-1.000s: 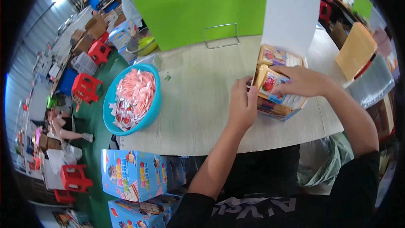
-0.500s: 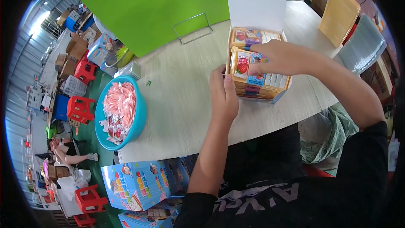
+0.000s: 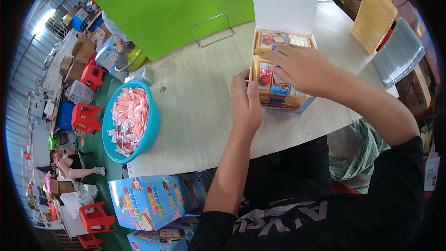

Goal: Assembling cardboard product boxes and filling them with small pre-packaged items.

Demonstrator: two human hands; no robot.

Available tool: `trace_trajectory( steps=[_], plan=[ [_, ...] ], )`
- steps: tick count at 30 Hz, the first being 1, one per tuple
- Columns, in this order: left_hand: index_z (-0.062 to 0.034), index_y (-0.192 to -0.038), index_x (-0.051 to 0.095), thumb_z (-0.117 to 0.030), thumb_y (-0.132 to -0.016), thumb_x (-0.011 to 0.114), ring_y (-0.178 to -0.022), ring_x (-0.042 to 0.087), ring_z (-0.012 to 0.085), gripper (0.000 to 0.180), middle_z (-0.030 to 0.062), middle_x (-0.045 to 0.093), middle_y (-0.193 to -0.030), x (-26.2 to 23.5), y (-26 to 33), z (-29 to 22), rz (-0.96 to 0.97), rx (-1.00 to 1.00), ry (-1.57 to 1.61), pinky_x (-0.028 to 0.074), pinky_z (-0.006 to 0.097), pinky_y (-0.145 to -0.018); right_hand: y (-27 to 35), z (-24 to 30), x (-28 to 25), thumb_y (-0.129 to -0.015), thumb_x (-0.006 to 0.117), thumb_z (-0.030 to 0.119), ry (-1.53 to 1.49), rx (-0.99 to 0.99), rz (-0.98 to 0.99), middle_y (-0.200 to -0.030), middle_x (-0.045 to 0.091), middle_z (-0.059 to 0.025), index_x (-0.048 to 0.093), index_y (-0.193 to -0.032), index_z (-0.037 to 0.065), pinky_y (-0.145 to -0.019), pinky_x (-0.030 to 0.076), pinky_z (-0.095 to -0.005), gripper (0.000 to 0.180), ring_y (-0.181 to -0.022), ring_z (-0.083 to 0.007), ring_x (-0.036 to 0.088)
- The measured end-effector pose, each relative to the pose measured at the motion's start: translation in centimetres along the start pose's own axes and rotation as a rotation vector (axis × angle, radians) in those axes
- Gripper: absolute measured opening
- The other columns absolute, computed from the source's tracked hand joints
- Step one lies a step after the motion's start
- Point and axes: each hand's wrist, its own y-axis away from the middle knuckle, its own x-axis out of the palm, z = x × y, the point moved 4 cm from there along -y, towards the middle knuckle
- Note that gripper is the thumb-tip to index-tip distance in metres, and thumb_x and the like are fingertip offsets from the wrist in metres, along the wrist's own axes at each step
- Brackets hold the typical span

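An open carton (image 3: 308, 107) with a tall white lid flap (image 3: 284, 2) raised at its back stands on the table. Flat yellow packs fill it in two rows, a rear pack (image 3: 265, 41) and a front pack (image 3: 263, 75) topmost, each with a strawberry picture and white pieces. My left hand (image 3: 246, 104) grips the carton's left wall, thumb near the front corner and fingers outside. Over the packs lies my right hand (image 3: 302, 67), fingers stretched toward the gap between the rows and thumb on the front pack. Its palm hides the front row's right part.
On the left of the table sits a turquoise basin (image 3: 154, 125) of pink-and-white sachets. A green panel (image 3: 186, 4) with a wire handle lies behind. Yellow trays (image 3: 374, 18) and clear trays (image 3: 399, 51) stand at right. Blue printed cartons (image 3: 148, 202) are stacked below the table edge.
The front pack has gone down lower and sits more level in the carton. My right hand has let go of its edge and spread over the top; the left hand stays put.
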Motion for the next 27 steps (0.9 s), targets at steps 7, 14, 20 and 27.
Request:
trace_trajectory(
  steps=[7,14,20,27],
  plan=[
    [0.0065,-0.126,0.051,-0.023,-0.104,0.045,-0.112,0.053,0.038,0.037,0.0235,0.055,-0.119,-0.4,0.0,0.0,0.004,-0.017,0.008,0.04,0.043,-0.101,-1.0,-0.9,-0.2,-0.104,0.047,0.03,-0.17,0.174,0.231,-0.111,0.069,-0.0256,0.049,-0.138,0.008,-0.085,0.053,-0.0501,0.04,-0.1,-0.0418,0.068],
    [0.0004,-0.143,0.034,-0.022,-0.073,0.085,-0.129,0.047,0.0415,0.09,0.0247,0.044,-0.141,-0.2,0.4,-3.1,0.079,0.306,-0.388,0.04,0.05,-0.104,-0.1,-1.2,0.5,-0.103,0.048,0.029,-0.128,0.087,0.067,-0.11,0.068,-0.0243,0.054,-0.13,0.004,-0.086,0.052,-0.0497,0.037,-0.101,-0.041,0.066],
    [-0.0012,-0.146,0.031,-0.019,-0.066,0.091,-0.13,0.047,0.0425,0.102,0.0228,0.046,-0.142,-0.1,0.3,-1.9,0.105,0.251,-0.371,0.04,0.051,-0.105,0.4,-0.4,0.2,-0.099,0.055,0.029,-0.036,0.014,-0.007,-0.099,0.066,-0.021,0.056,-0.125,0.002,-0.087,0.05,-0.048,0.038,-0.103,-0.0377,0.063],
    [-0.0008,-0.146,0.032,-0.024,-0.067,0.092,-0.127,0.049,0.0423,0.102,0.0225,0.049,-0.139,-0.1,0.2,-2.1,0.099,0.235,-0.362,0.04,0.05,-0.104,-0.9,-0.1,-1.1,-0.099,0.054,0.039,-0.194,0.273,0.334,-0.101,0.068,-0.0252,0.055,-0.129,-0.001,-0.086,0.049,-0.0492,0.051,-0.096,-0.0414,0.065]
  ],
)
